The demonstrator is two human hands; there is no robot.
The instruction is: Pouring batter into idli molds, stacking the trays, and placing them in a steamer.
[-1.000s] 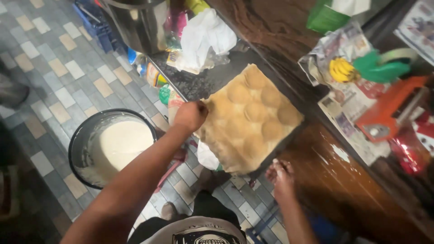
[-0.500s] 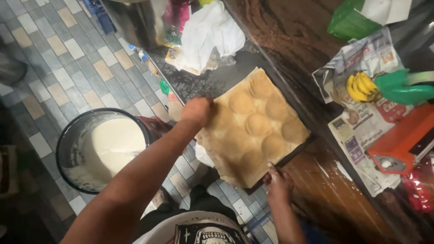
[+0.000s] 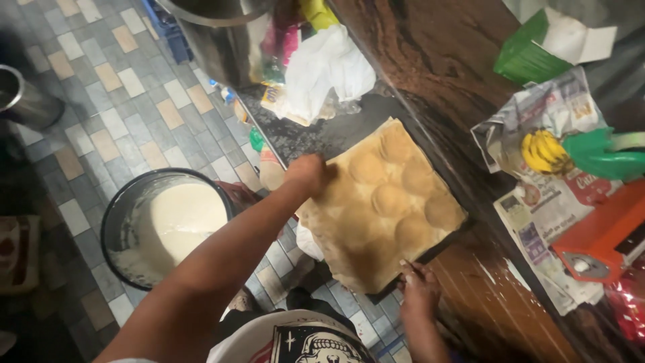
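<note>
My left hand is closed on the far left edge of the tan cloth that covers the tray, fingers curled over the fabric and pinching it against the rim. My right hand rests at the near corner of the same cloth, fingers bent down onto the dark tray edge; it seems to press or grip the cloth there, though the view is too dim to tell whether it truly has hold of it. The cloth lies draped over a square tray with round bumps showing through it in rows, and the tray sits on the dark counter, tilted out over the counter's edge toward me.

Below my left arm, on the tiled floor, stands a round dark vessel of white batter. Beyond the tray lie a crumpled white plastic bag and a large steel pot. To the right runs a brown wooden surface with spread newspaper, a bunch of small yellow bananas, a green box and an orange object.
</note>
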